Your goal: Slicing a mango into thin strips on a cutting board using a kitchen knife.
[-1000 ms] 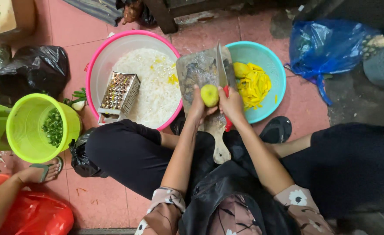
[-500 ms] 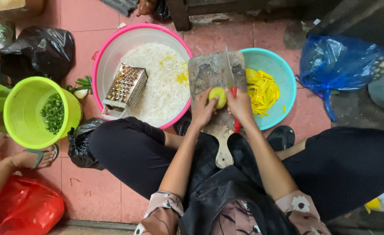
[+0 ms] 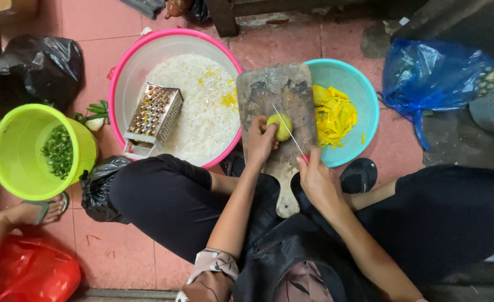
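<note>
The left hand (image 3: 260,138) pins a yellow fruit (image 3: 282,126) on the board (image 3: 275,95), fingers curled around it. The right hand (image 3: 317,179) grips the knife (image 3: 289,131), blade laid against the fruit's side. Good form here means keeping the left fingertips tucked back from the edge and slicing away, toward the blue bowl (image 3: 364,100) of yellow strips. The grater (image 3: 153,118) sits idle in the pink tub (image 3: 125,72).

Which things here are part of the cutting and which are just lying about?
In use: left hand on yellow fruit, right hand with knife, cutting board, teal bowl.
Lying about: grater, pink tub, green bucket, blue bag, black bags.
</note>
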